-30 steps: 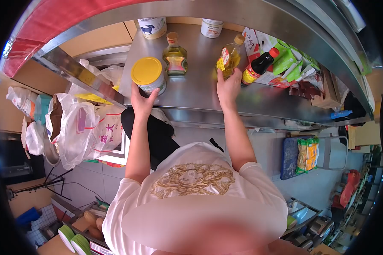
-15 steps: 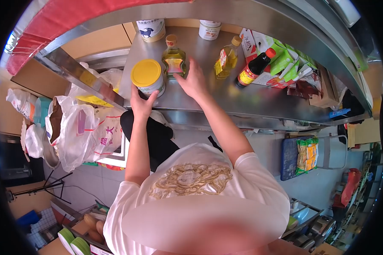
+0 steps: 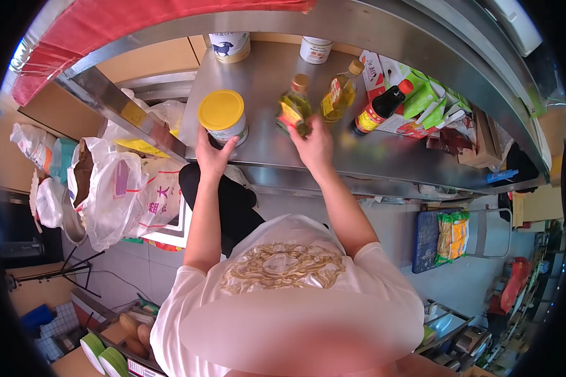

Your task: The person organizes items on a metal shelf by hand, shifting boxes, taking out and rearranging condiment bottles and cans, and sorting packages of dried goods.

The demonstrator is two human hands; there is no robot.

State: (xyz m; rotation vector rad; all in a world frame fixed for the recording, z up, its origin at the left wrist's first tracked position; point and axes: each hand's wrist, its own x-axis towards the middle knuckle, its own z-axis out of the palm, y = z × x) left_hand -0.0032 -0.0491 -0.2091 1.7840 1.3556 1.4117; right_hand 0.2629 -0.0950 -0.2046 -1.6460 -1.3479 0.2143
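Note:
My left hand [image 3: 214, 154] is wrapped round the lower front of a can with a yellow lid [image 3: 221, 110], which stands on the steel shelf [image 3: 264, 72]. In my right hand [image 3: 314, 143] is an oil bottle [image 3: 294, 108], gripped low down, tilted and slightly blurred. Just right of it a second oil bottle [image 3: 341, 94] stands upright. Beyond that is a dark sauce bottle [image 3: 383, 108] with a red cap. A can with a goat picture [image 3: 229, 46] and a small white tub [image 3: 315, 49] stand at the back.
Right of the bottles lie green packets [image 3: 424, 97] and a cardboard box [image 3: 481, 141]. A steel post [image 3: 116, 113] rises at the shelf's left end, near plastic bags [image 3: 116, 188]. A steel rail [image 3: 264, 22] crosses above. Yellow packets [image 3: 453, 235] lie on a blue trolley.
My right hand left the bottle on the right, moved to the one beside the yellow-lidded can, took hold of it and carried it rightward. My left hand stayed at the can.

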